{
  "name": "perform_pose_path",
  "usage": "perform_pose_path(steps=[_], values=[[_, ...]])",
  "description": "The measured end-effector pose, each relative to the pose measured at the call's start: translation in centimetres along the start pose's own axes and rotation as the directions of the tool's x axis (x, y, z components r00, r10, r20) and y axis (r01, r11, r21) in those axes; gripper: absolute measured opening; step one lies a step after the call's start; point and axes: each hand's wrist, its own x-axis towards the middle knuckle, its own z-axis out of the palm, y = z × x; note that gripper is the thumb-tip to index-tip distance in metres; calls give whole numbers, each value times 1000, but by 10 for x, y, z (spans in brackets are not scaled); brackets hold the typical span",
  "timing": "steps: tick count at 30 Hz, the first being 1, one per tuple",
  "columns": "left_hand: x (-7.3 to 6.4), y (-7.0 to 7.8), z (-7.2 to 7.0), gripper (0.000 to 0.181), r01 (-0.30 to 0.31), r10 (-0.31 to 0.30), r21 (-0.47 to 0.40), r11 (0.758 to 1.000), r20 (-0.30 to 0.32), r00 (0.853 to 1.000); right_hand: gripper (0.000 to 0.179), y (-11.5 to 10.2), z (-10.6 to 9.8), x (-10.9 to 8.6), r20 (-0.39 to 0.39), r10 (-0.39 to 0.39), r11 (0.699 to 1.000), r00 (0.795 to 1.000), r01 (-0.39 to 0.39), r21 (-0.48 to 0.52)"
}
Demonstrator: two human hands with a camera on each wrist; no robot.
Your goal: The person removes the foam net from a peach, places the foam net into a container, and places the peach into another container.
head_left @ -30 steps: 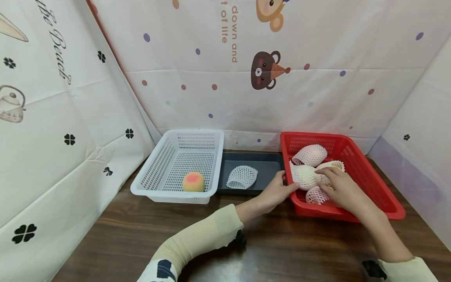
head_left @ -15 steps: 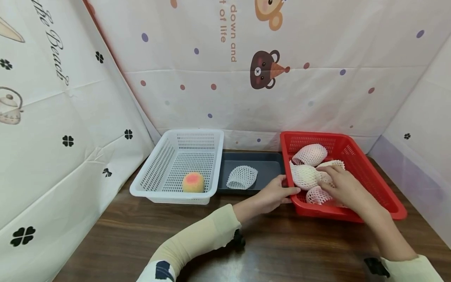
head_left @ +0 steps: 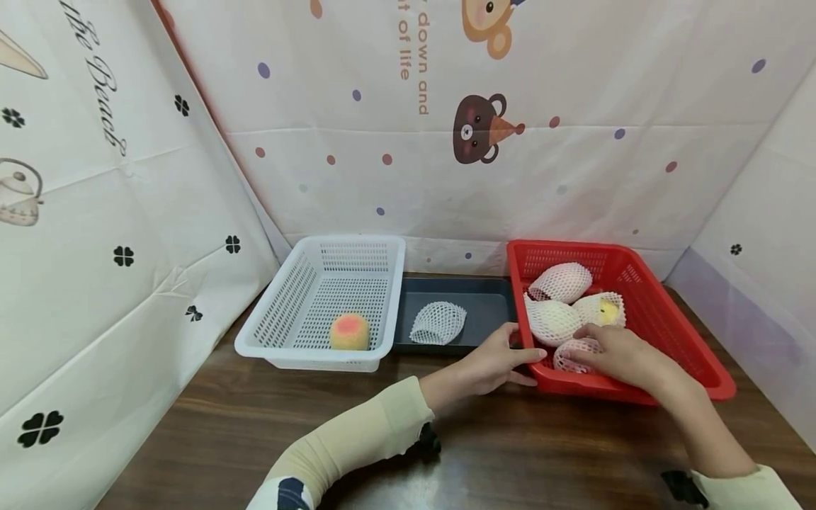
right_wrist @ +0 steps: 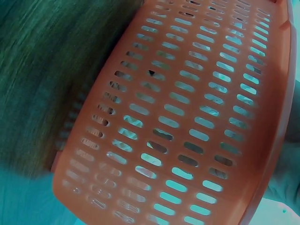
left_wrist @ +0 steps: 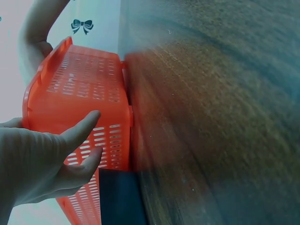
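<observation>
At the near left corner of the red basket [head_left: 676,333], my left hand [head_left: 487,361] holds the rim, thumb over it and fingers along the outside wall. The left wrist view shows those fingers [left_wrist: 86,133] nearly straight beside the slotted wall. My right hand [head_left: 621,358] is inside the basket at the nearest round piece in a pinkish foam net [head_left: 570,347]. Thumb and forefinger lie over it; the other fingers are hidden, so how firmly they hold cannot be told. Behind it lie a white-netted piece [head_left: 551,322], a netted piece showing yellow [head_left: 602,309] and a pink netted piece [head_left: 561,282].
Left of the red basket, a dark tray [head_left: 484,304] bears a collapsed white foam net [head_left: 438,323]. A white basket [head_left: 319,244] farther left holds a yellow-and-pink peach [head_left: 350,331]. Printed cloth walls [head_left: 357,177] stand behind and beside the wooden table [head_left: 287,404].
My right hand has moved nearer and lower, from the yellow-showing piece to the front pinkish one, uncovering the former. The left hand has slid slightly nearer along the rim.
</observation>
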Motion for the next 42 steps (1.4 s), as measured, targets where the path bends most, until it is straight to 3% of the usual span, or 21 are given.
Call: perform_pose_path(steps=[6,17,31,42], values=[[1,-1,-2,50,-4,4,-12,1000,16,1000,79,2,-1,0,84,22,999,996,-25,38],[0,-1,-4,51,-2,2,-24,1000,30,1000,63,9,0,10,135,-2,999,991,-3,43],[1,-4,-2,49,10,-9,-40,999,5,1000,69,15,3,8,106,26,996,994,-35,78],[1,-5,-4,49,13,-14,-36,999,-17,1000,68,10,-1,5,55,-4,997,998,0,71]])
